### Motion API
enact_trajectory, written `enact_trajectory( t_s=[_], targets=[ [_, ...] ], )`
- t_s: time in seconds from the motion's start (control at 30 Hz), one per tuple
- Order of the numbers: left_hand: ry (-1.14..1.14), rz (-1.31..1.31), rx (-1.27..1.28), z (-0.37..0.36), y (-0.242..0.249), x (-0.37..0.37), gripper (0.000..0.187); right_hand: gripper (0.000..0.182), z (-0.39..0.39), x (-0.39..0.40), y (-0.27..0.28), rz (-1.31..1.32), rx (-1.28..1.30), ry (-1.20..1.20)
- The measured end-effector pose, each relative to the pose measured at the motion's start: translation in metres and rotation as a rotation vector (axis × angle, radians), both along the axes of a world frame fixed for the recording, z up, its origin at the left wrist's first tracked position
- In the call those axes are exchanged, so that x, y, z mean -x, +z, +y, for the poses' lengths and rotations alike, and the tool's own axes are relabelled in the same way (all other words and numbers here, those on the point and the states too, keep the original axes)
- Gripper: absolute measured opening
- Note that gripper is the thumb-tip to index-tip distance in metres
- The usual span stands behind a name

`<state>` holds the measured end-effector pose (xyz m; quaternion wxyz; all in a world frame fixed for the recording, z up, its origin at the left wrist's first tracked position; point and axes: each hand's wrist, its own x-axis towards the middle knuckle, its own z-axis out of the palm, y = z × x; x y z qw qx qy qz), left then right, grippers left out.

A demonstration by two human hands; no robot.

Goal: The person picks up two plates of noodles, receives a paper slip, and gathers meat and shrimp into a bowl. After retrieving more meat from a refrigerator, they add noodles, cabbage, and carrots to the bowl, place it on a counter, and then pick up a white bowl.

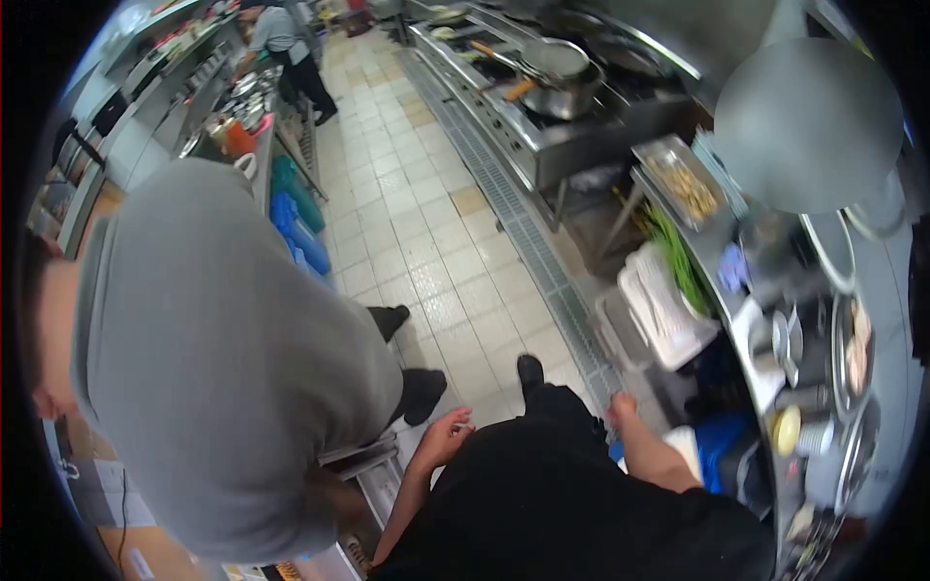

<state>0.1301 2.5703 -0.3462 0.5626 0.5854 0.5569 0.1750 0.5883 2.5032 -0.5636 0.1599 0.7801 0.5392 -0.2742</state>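
Observation:
My left hand (446,438) hangs low beside my black clothing, its fingers loosely curled and apart, with nothing visible in it. Close to its left is a co-worker in a grey shirt (223,339), bent over toward the left. On my other side, my right hand (621,409) hangs above the floor near the metal drain; it is small and blurred, and its fingers are hard to make out. My black shoe (529,372) stands on the tiled floor (426,242) between the two hands.
A stove (542,136) with pans (562,92) lines the right of the aisle. Nearer are a tray of food (686,186), white plastic tubs (668,310) with green vegetables (678,257), and a crowded counter. Blue containers (298,232) stand left. Another person (283,48) works far back.

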Motion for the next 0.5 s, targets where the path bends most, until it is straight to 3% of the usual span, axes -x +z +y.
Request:
enact_trajectory(
  t_s=[0.03, 0.07, 0.13, 0.2, 0.23, 0.33, 0.5],
  targets=[
    [-0.005, 0.032, 0.046, 0.020, 0.007, -0.011, 0.045, 0.024, 0.016, -0.003, 0.006, 0.014, 0.008, 0.074],
    [-0.008, 0.064, 0.095, 0.040, 0.015, -0.022, 0.045, 0.020, 0.040, -0.008, 0.011, 0.172, 0.038, -0.166],
    [0.048, 0.071, 0.086, 0.081, 0.034, -0.038, 0.046, 0.014, 0.099, -0.008, 0.027, 0.645, -0.135, -1.055],
    [0.029, 0.122, -0.052, 0.118, 0.047, -0.041, 0.046, 0.010, 0.177, -0.006, 0.047, 0.736, -0.194, -1.028],
    [0.107, 0.159, -0.099, 0.135, 0.057, -0.041, 0.045, 0.010, 0.220, -0.010, 0.050, 0.782, -0.155, -0.873],
    [0.402, 0.045, -0.120, 0.171, 0.068, -0.034, 0.045, 0.012, 0.367, 0.011, 0.081, 0.842, -0.103, -0.667],
    [0.567, 0.046, -0.075, 0.231, 0.051, -0.003, 0.043, 0.015, 0.553, 0.087, 0.157, 1.056, -0.179, -0.493]
  ],
)
